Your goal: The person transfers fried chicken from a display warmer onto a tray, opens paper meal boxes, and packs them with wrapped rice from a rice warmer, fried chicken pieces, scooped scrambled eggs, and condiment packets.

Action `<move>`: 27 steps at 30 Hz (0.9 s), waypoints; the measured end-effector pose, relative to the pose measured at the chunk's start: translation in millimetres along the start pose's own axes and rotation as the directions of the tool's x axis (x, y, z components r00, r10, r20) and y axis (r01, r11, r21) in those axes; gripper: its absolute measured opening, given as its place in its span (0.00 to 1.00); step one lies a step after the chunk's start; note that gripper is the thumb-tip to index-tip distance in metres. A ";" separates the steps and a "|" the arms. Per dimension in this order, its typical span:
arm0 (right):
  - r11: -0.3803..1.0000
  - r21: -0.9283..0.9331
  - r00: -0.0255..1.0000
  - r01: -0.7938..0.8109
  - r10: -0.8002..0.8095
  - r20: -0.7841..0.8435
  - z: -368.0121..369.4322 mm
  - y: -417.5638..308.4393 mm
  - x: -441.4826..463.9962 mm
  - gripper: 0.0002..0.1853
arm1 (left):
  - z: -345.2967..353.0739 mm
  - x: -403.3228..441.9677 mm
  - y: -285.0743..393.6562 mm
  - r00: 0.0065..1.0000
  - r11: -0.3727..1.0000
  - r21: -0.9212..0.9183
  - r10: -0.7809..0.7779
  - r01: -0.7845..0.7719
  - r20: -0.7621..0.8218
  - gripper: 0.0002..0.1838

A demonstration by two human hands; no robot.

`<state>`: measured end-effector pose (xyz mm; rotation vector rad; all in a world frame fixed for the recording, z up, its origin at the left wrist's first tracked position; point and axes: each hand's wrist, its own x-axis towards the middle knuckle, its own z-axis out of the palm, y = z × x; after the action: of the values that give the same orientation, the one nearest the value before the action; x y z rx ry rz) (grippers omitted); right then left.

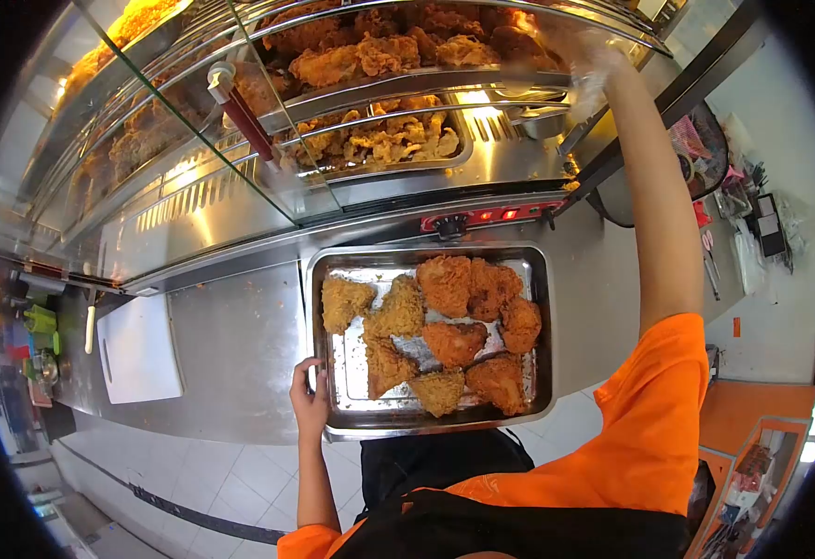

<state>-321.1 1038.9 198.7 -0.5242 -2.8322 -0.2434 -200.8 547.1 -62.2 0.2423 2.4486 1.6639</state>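
Note:
A metal tray [319, 317] bears several pieces of fried chicken, the paler ones [402, 307] on its left and the redder ones [455, 343] on its right. My left hand [311, 399] grips the tray's left rim near the lower corner, with fingers closed on the edge. Inside the heated display case, my right hand [596, 82] is beside the right end of the upper rack. It seems to wear a clear plastic glove. Motion blur smears its fingers, so what they hold, if anything, is unclear. Fried chicken [361, 60] fills the rack beside it.
Below the rack, a tray of small fried pieces [393, 140] sits in the case. A red-handled tool [244, 116] shows near the glass. Red-lit controls [496, 217] line the case front. A white cutting board [139, 349] rests on the steel counter [240, 363].

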 end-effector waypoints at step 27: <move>0.949 -0.138 0.922 0.283 -0.309 -0.232 39.4 -30.0 23.5 0.26 | -0.2 -0.3 -3.5 1.000 0.999 -0.042 0.002 -0.002 -0.009 0.09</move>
<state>-361.8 1027.2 164.0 -0.0693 -2.6468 -0.4779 -200.7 545.6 -65.3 0.2318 2.4171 1.7192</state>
